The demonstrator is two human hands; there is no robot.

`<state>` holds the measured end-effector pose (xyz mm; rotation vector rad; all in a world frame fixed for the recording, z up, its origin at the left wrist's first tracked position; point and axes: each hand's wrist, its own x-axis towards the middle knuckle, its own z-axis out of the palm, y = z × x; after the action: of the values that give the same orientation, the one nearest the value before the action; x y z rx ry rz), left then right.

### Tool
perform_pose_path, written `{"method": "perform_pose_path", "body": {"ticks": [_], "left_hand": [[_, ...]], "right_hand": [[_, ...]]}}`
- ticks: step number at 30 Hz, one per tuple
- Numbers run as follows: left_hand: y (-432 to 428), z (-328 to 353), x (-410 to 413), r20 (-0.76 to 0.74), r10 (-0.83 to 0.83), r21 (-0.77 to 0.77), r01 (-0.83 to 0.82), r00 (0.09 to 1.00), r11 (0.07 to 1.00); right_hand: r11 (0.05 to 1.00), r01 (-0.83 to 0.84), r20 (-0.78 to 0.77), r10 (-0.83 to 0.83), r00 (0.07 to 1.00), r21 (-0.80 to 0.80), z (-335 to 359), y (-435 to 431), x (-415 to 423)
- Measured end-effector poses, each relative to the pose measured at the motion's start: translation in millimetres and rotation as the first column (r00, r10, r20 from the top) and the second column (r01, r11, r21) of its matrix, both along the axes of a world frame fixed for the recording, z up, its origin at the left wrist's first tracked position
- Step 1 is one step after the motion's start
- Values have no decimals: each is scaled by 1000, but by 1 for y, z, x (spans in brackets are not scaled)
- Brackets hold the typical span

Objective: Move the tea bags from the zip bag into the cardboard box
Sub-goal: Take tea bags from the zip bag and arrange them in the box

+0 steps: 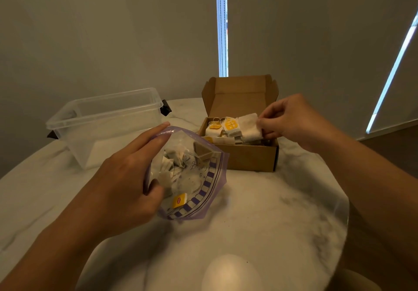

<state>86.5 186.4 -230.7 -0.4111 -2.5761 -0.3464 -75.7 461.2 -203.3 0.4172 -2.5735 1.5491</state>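
Note:
A clear zip bag [199, 184] with purple trim stands open in the middle of the table, with several tea bags inside and one yellow tag showing. My left hand [126, 173] holds the bag's left side, fingers along its open rim and thumb on its front. Behind it sits the brown cardboard box [248, 157], lid up, filled with several tea bags with yellow tags. My right hand [291, 121] reaches over the box's right side and pinches a white tea bag [250, 126] held upright among the others.
A clear plastic tub [101, 123] with black clips stands at the back left. The round marble table [260, 211] drops off at its right edge. Closed blinds fill the background.

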Motion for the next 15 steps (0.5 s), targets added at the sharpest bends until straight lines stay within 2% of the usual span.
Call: {"method": "perform_pose_path", "body": {"ticks": [4,6,11,15], "left_hand": [[0,0,1,4,5,4,-5,1000,1000],[0,0,1,5,12,11,-12,1000,1000],[1,2,3,-2,7,17,-7,1000,1000],[0,3,3,3,7,22,-7,1000,1000]], "right_hand": [[961,44,-127,-10,992,273,2,-8,-4],[935,93,-209,-21,978,342,1,-12,-5],[914,208,-415,-48,909,349,2,-13,6],[932,199,-511,-17,859,302,5,-16,20]]}}
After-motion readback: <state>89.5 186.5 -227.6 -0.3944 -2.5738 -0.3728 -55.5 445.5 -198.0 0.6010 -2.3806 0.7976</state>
